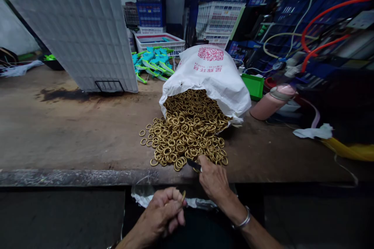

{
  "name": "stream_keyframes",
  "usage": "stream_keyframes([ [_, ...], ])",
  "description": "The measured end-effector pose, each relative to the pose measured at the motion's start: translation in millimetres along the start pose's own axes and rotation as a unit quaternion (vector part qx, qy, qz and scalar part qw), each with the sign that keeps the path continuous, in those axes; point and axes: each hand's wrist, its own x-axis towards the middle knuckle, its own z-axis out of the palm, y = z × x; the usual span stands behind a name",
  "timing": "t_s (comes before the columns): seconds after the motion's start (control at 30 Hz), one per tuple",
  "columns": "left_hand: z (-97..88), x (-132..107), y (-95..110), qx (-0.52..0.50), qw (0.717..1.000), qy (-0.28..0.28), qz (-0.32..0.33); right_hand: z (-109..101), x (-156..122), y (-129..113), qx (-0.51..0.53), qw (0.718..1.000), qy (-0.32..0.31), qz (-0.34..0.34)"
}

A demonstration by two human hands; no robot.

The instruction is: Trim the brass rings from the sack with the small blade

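Note:
Below the table's front edge, my left hand (pixel 163 212) pinches one gold-coloured ring (pixel 184 196) between thumb and fingers. My right hand (pixel 213 179), with a bracelet on its wrist, is closed around a small knife with a dark blade (pixel 193 164); most of its handle is hidden. The blade points left, at the near side of a heap of gold rings (pixel 181 140). These rings spill from the mouth of a white woven sack (pixel 204 70) with red print, lying on its side on the wooden table (pixel 87 132).
A tall white ribbed panel (pixel 96 27) stands at the left. Behind are turquoise and green plastic parts (pixel 154 62), a white crate (pixel 175 44) and stacked blue crates (pixel 150 0). To the right are a pink bottle (pixel 269 103), a green tray (pixel 253 85) and orange hoses (pixel 309 35).

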Motion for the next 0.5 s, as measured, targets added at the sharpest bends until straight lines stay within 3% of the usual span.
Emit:
stream_keyframes([
  [0.1,-2.8,0,-1,-0.063,0.998,0.021,-0.022,0,5,0,0.042,0.998,0.026,-0.05],
  [0.23,-7.6,9,1,-0.117,0.99,0.074,-0.002,14,5,-12,0.066,0.992,0.01,-0.111],
  [0.37,-10.9,13,2,-0.164,0.983,0.082,0.015,27,6,-19,0.038,0.992,-0.013,-0.12],
  [0.5,-13.9,16,-1,-0.226,0.972,0.065,0.008,25,9,-20,0.051,0.994,-0.018,-0.092],
])
